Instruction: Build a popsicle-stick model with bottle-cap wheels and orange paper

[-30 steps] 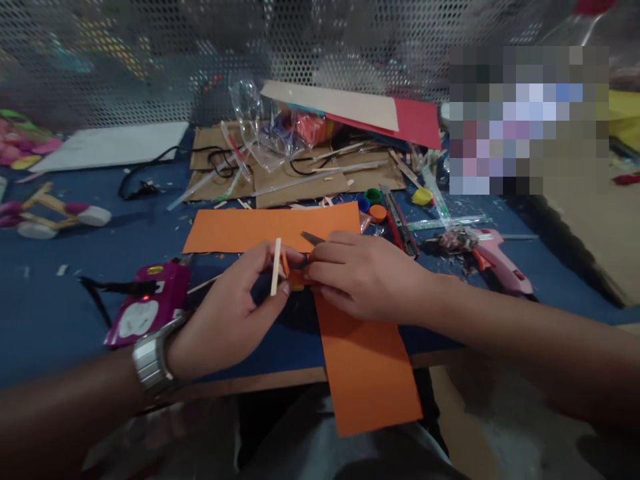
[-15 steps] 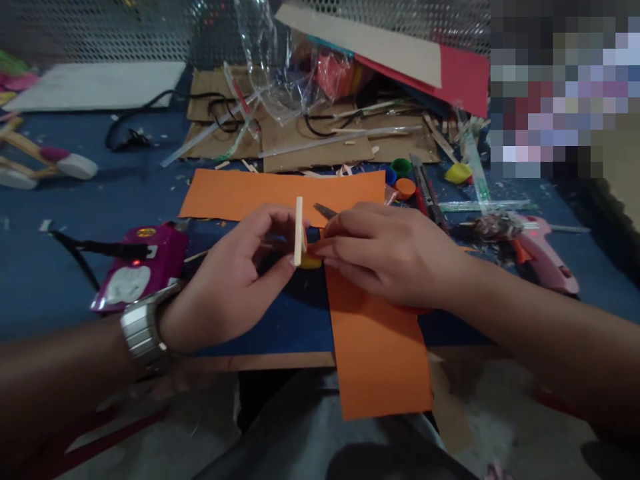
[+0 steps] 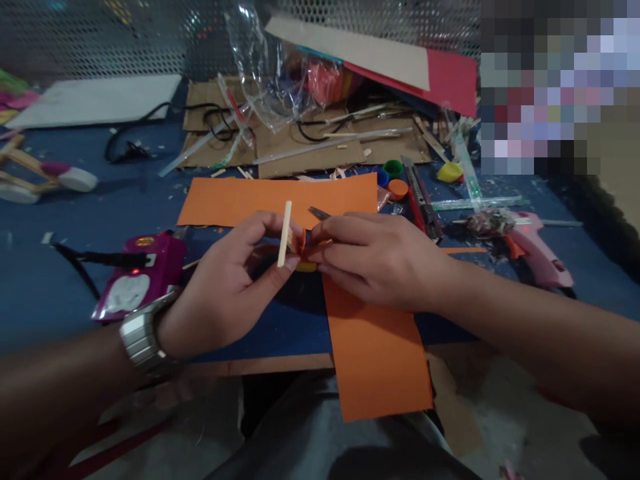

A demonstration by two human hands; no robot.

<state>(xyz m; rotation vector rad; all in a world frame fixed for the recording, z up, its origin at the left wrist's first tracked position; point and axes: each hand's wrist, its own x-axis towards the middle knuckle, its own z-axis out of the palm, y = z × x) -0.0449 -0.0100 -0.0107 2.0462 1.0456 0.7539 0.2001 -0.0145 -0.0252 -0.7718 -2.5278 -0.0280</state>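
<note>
Over the near part of the table, my left hand (image 3: 220, 290) is closed with thumb and fingers on a thin pale wooden stick (image 3: 285, 233), which stands nearly upright. Just behind the stick is a small curved orange strip (image 3: 301, 241), apparently paper. The fingertips of my right hand (image 3: 375, 257) are pinched together at that strip, almost meeting the left fingers. A yellow piece (image 3: 307, 267) shows just below the fingertips. A dark pointed metal tip (image 3: 319, 213) sticks out beyond my right hand; its rest is hidden. An orange sheet (image 3: 377, 360) lies under my right hand, overhanging the table edge.
Another orange sheet (image 3: 230, 200) lies ahead. Left is a purple box (image 3: 167, 257) with a cable. Right are a box cutter (image 3: 423, 200), coloured caps (image 3: 397, 189) and a pink glue gun (image 3: 543, 257). Cardboard (image 3: 310, 157), sticks and plastic bags lie behind.
The wooden stick has tilted and shifted slightly left, baring more of the orange strip. Both hands stay close together, and the view has shifted slightly.
</note>
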